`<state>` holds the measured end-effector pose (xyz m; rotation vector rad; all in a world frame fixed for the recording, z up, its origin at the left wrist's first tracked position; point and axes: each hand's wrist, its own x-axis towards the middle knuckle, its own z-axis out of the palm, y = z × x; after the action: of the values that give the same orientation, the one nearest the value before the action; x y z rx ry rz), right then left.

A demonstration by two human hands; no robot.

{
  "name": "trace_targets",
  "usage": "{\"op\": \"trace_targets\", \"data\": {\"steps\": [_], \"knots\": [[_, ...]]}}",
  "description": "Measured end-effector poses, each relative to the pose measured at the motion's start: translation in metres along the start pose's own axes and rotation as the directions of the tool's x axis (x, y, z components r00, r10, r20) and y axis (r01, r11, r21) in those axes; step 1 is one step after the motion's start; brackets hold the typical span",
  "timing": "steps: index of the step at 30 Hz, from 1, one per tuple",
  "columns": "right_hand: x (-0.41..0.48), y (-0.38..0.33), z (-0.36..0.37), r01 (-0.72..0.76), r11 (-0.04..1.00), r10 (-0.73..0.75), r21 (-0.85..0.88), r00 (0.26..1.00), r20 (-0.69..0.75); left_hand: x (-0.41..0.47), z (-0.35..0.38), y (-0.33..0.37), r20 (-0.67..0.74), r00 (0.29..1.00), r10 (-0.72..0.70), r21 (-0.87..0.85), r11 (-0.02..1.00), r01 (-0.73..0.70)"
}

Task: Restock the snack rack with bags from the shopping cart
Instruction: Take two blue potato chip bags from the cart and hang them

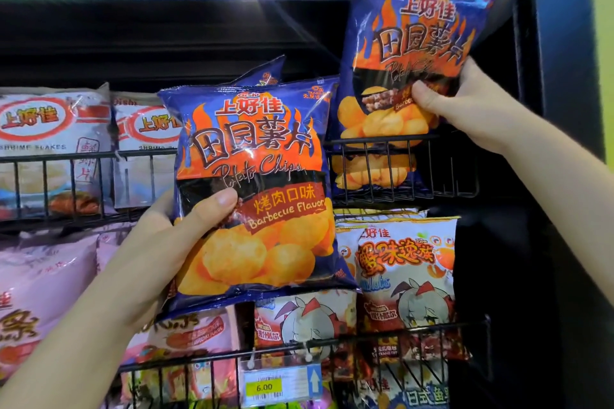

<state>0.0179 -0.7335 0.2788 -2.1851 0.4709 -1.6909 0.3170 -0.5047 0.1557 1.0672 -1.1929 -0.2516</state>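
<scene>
Your left hand (166,242) grips one barbecue chip bag (255,156) upright, long axis vertical, before the snack rack (558,76), while your right hand (465,106) pinches a second bag (405,43), also top-up, its bottom inside the upper wire basket (445,169).

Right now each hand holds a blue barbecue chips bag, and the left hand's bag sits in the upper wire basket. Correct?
No. The head view shows the right-hand bag, gripped by the right hand, in the upper wire basket; the left hand holds the left-hand bag in front of the rack. Both are blue barbecue chips.
</scene>
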Motion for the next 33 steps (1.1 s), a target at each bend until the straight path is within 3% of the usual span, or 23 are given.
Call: {"op": "trace_targets", "data": {"steps": [7, 13, 21, 24, 28, 33], "knots": [[0.000, -0.006, -0.006, -0.074, 0.988, 0.093, -0.134, 0.986, 0.140, -0.006, 0.008, 0.008, 0.068, 0.996, 0.058, 0.003, 0.998, -0.059], [0.008, -0.011, -0.008, -0.160, 0.949, 0.235, -0.273, 0.934, 0.268, -0.011, 0.011, 0.007, 0.131, 0.991, -0.019, -0.115, 0.993, 0.034], [0.014, -0.028, -0.013, -0.210, 0.826, 0.465, -0.523, 0.779, 0.422, -0.015, 0.008, 0.007, 0.119, 0.993, -0.025, -0.125, 0.991, 0.040], [0.006, -0.036, -0.008, -0.207, 0.795, 0.490, -0.570, 0.774, 0.402, -0.019, 0.006, 0.005, 0.117, 0.993, -0.019, -0.116, 0.993, 0.033], [-0.001, -0.030, -0.001, -0.218, 0.775, 0.475, -0.594, 0.820, 0.319, -0.019, 0.003, 0.003, 0.121, 0.993, -0.013, -0.084, 0.996, 0.024], [-0.023, -0.026, 0.010, -0.268, 0.784, 0.352, -0.560, 0.935, 0.046, -0.019, -0.002, 0.005, 0.119, 0.992, 0.034, -0.076, 0.997, -0.025]]}}
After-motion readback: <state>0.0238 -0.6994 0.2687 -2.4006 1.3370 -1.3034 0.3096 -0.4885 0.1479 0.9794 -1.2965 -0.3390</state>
